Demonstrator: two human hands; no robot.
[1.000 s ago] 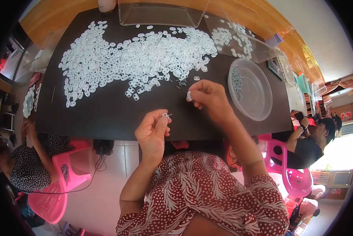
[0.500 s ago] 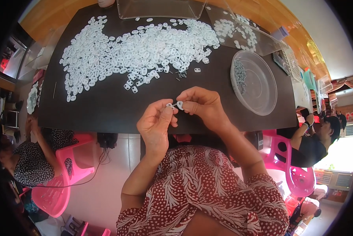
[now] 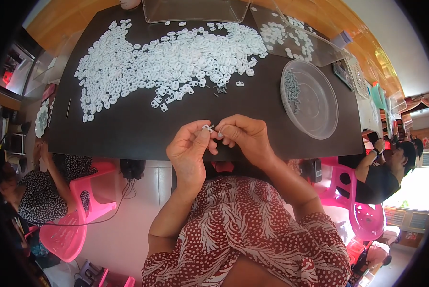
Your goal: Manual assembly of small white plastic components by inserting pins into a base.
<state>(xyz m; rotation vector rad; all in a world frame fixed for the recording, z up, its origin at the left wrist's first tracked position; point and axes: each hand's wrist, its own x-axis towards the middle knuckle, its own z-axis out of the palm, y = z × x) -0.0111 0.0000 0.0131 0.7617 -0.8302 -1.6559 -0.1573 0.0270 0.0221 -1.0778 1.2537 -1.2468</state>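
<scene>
Between the thumb and fingers of my left hand (image 3: 190, 143) is a small white plastic piece with holes (image 3: 206, 128). A short grey pin (image 3: 212, 127), perhaps a screw, sticks out of it toward the right. My right hand (image 3: 243, 134) is closed in a pinch just beside the pin, and a sliver of a second white plastic piece (image 3: 220, 136) shows at its fingertips. Most of that piece is hidden by the fingers. Beyond my hands a wide heap of white plastic pieces (image 3: 152, 64) covers the dark table (image 3: 143, 131), with several loose grey pins (image 3: 220, 89) at its near edge.
A round clear tub (image 3: 319, 107) at the right holds many grey pins (image 3: 292, 91). Clear plastic boxes (image 3: 195, 14) stand at the back, with more white pieces at the right. People sit at left and right, near pink chairs (image 3: 76, 215).
My right hand has tilted down slightly, and its white piece, plainly seen before, is now mostly covered by the fingers. My left hand stays nearly still with its piece.
</scene>
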